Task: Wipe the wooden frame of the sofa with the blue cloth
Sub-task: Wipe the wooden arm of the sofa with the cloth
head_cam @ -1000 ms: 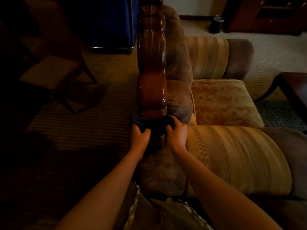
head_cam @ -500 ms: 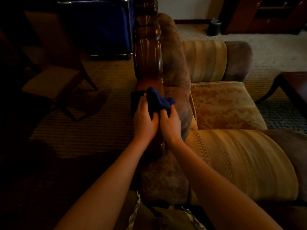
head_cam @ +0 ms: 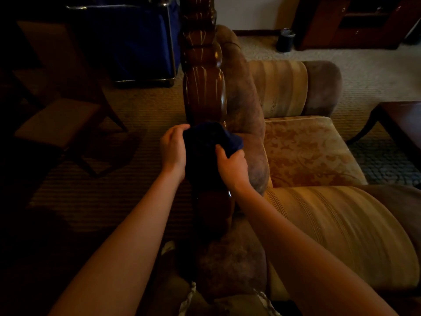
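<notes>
The sofa's carved, glossy dark wooden frame (head_cam: 204,92) runs along the top of its back, straight away from me. The blue cloth (head_cam: 205,147) is draped over the frame. My left hand (head_cam: 173,150) grips the cloth's left side, its fingers curled over the top edge. My right hand (head_cam: 232,166) grips the cloth's right side from below, the thumb pressed on the fabric. A corner of the cloth sticks out to the right, above my right hand. The frame under the cloth is hidden.
The sofa's tan striped cushions (head_cam: 341,236) and patterned seat (head_cam: 305,151) lie to the right. A dark chair (head_cam: 57,124) stands on the carpet at left, a blue cart (head_cam: 136,42) behind it. A dark table (head_cam: 401,124) is at right, a small bin (head_cam: 286,39) far back.
Both hands slid the cloth away from me along the wooden frame. They then moved apart, and the cloth now lies spread between them.
</notes>
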A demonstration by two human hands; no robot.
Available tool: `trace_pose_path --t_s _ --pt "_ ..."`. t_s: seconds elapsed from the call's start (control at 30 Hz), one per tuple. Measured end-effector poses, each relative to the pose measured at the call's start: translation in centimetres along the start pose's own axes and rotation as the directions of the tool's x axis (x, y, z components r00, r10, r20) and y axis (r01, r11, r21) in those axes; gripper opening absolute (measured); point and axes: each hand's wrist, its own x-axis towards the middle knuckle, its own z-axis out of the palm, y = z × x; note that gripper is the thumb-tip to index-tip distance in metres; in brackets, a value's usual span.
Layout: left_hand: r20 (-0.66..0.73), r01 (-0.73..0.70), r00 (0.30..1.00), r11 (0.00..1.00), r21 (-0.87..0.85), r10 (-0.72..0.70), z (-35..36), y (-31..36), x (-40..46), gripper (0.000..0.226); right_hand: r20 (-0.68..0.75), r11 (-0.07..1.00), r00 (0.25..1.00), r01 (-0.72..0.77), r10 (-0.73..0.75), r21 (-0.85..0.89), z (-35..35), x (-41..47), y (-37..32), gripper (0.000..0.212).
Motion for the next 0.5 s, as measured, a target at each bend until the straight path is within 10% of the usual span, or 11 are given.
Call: trace_pose_path --t_s 0.33,0.5 --pt "0.141 0.066 0.987 0.993 0.094 -0.079 1.3 3.3 9.4 0.023 -0.109 0.973 0.978 -0.157 0.177 0.171 0.6 6.4 -6.0 0.039" --pt "0.216 0.012 0.976 0.995 0.098 -0.033 2.4 6.2 13.2 0.022 -0.335 0.931 0.932 -0.007 0.138 0.364 1.5 8.6 -10.1 0.034"
